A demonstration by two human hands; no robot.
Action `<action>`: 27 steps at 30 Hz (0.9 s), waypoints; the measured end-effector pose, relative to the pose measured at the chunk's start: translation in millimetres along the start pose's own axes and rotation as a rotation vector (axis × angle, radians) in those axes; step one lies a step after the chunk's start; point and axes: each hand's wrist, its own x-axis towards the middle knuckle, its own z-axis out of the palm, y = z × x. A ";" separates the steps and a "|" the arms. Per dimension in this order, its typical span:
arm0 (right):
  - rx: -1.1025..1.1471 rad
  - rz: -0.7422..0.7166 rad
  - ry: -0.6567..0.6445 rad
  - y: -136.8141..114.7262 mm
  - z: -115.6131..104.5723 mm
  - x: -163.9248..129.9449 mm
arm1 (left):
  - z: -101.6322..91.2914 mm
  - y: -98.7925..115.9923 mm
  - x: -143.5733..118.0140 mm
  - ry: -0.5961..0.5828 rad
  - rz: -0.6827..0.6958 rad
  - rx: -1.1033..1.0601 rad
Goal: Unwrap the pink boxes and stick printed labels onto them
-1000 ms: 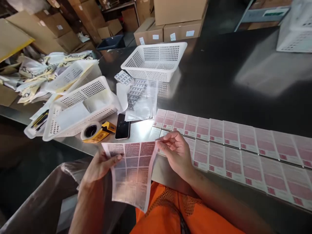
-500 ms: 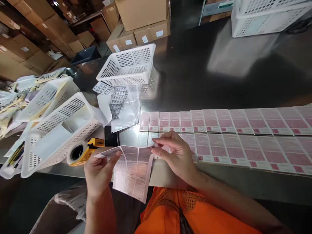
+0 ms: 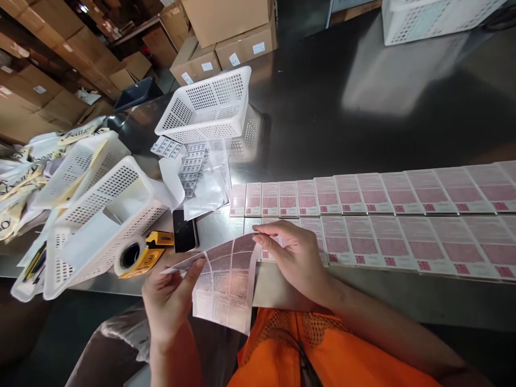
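A translucent sheet of label stickers [image 3: 226,282] hangs in front of me at the table's near edge. My left hand [image 3: 169,301] pinches its upper left corner. My right hand [image 3: 296,258] holds its upper right corner between thumb and fingers, just above the leftmost pink boxes. Two long rows of small pink-printed boxes [image 3: 382,217] lie flat on the steel table [image 3: 363,123], running from my right hand to the right edge of view.
White perforated baskets [image 3: 209,105] [image 3: 100,215] stand at the left and centre. A tape dispenser [image 3: 135,255], a black phone [image 3: 184,236] and clear bags of label sheets [image 3: 201,177] lie nearby. Cardboard boxes [image 3: 226,32] stack behind. Another white basket [image 3: 435,16] sits far right.
The view has swung a little to the right and down. The sheet has tilted, its top right corner now raised by my right hand, and the phone shows again.
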 end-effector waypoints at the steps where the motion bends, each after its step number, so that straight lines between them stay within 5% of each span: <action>1: 0.013 0.021 0.039 1.1 0.4 -0.3 | 1.8 1.2 -2.0 0.005 -0.014 -0.011; 7: -0.058 -0.052 0.235 4.1 2.9 -0.2 | 11.7 4.0 -12.5 0.054 -0.103 -0.003; 15: -0.204 -0.291 0.318 2.3 4.5 0.4 | 16.4 6.7 -12.3 0.071 -0.208 -0.092; 21: -0.268 -0.328 0.241 3.5 5.8 -2.6 | 11.6 2.5 -16.1 0.090 -0.213 -0.144; 27: -0.364 -0.401 -0.054 5.0 6.2 -7.8 | 10.1 -1.9 1.1 0.282 -0.203 -0.069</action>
